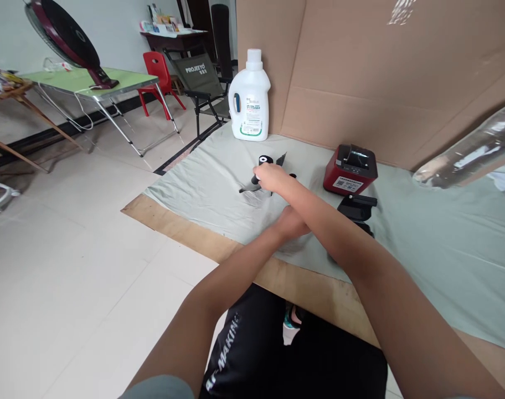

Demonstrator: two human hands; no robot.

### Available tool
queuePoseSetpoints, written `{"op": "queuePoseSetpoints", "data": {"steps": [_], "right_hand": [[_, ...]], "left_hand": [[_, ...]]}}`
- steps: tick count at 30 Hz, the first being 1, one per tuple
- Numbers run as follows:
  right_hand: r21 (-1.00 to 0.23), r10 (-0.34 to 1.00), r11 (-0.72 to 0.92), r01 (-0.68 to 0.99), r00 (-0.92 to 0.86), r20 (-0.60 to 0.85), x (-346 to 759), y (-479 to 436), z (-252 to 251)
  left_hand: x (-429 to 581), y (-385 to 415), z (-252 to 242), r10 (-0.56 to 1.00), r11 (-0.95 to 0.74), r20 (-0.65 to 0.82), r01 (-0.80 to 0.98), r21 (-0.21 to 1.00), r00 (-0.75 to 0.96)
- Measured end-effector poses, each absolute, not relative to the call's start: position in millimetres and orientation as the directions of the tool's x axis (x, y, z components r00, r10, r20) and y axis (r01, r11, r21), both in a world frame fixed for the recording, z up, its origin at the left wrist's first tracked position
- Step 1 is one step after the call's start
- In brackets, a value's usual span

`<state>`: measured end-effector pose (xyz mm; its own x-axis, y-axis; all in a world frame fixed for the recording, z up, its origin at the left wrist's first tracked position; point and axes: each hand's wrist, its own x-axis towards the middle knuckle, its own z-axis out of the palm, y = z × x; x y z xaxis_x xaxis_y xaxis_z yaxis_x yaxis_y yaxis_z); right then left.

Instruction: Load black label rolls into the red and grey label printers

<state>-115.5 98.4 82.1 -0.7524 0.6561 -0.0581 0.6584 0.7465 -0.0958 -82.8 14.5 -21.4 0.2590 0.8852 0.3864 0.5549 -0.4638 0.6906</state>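
Two-handed and cross-armed: rested left hand (292, 223) on the cloth (443, 238), half hidden, curled right hand (273, 178) over the black parts (246, 189), clamp untellable; needed a low, steady pinch.

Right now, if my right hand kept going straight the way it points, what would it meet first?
Probably the black roll just past the fingers of your right hand on the grey cloth. Farther along that line stands the white detergent bottle, though depth is hard to judge here.
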Motion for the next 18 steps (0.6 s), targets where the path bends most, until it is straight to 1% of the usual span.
{"op": "queuePoseSetpoints", "data": {"steps": [1,2,4,5,6,7,9,10,11,12,14,16,18], "right_hand": [[-0.175,0.664,0.739,0.651,-0.748,0.02,-105.6,96.1,81.8],[-0.287,0.671,0.729,0.622,-0.732,0.116,-93.0,93.0,81.8],[-0.545,0.684,0.696,0.468,-0.662,0.306,-57.9,83.7,81.8],[-0.648,0.693,0.67,0.363,-0.617,0.371,-35.5,77.4,81.5],[-0.725,0.701,0.641,0.252,-0.577,0.419,-10.2,70.0,80.7],[-0.774,0.722,0.608,0.178,-0.529,0.445,17.3,61.8,79.4],[-0.836,0.785,0.537,0.111,-0.429,0.447,74.6,44.6,75.5],[-0.863,0.828,0.496,0.101,-0.356,0.434,102.1,36.4,73.1],[-0.885,0.865,0.449,0.124,-0.308,0.396,127.2,29.1,70.5],[-0.898,0.894,0.4,0.181,-0.294,0.339,149.1,23.0,67.8],[-0.898,0.915,0.356,0.258,-0.289,0.28,181.3,15.0,61.8],[-0.871,0.908,0.374,0.32,-0.318,0.273,198.4,12.3,55.2],[-0.821,0.887,0.427,0.379,-0.35,0.3,204.5,13.1,48.1]], "left_hand": [[-83.6,12.0,-18.3,0.887,-0.461,0.355,0.602,0.652,0.295],[-84.5,9.8,-15.3,0.891,-0.455,0.319,0.65,0.61,0.324],[-86.3,6.5,-10.5,0.895,-0.445,0.294,0.711,0.544,0.335],[-87.0,5.6,-9.0,0.893,-0.445,0.318,0.719,0.534,0.317],[-87.7,5.2,-8.1,0.887,-0.452,0.354,0.712,0.537,0.296],[-88.2,5.2,-7.9,0.877,-0.466,0.39,0.693,0.55,0.28],[-88.5,5.8,-8.6,0.862,-0.493,0.433,0.637,0.592,0.265],[-88.3,6.2,-9.2,0.861,-0.497,0.436,0.613,0.614,0.261],[-87.8,6.3,-9.6,0.864,-0.494,0.434,0.596,0.633,0.255],[-87.1,6.2,-9.9,0.867,-0.49,0.433,0.586,0.646,0.248],[-84.7,4.5,-9.0,0.864,-0.493,0.446,0.574,0.654,0.234],[-81.0,0.6,-6.1,0.85,-0.515,0.468,0.569,0.641,0.243],[-75.4,-5.3,-1.8,0.838,-0.538,0.472,0.561,0.629,0.275]]}}
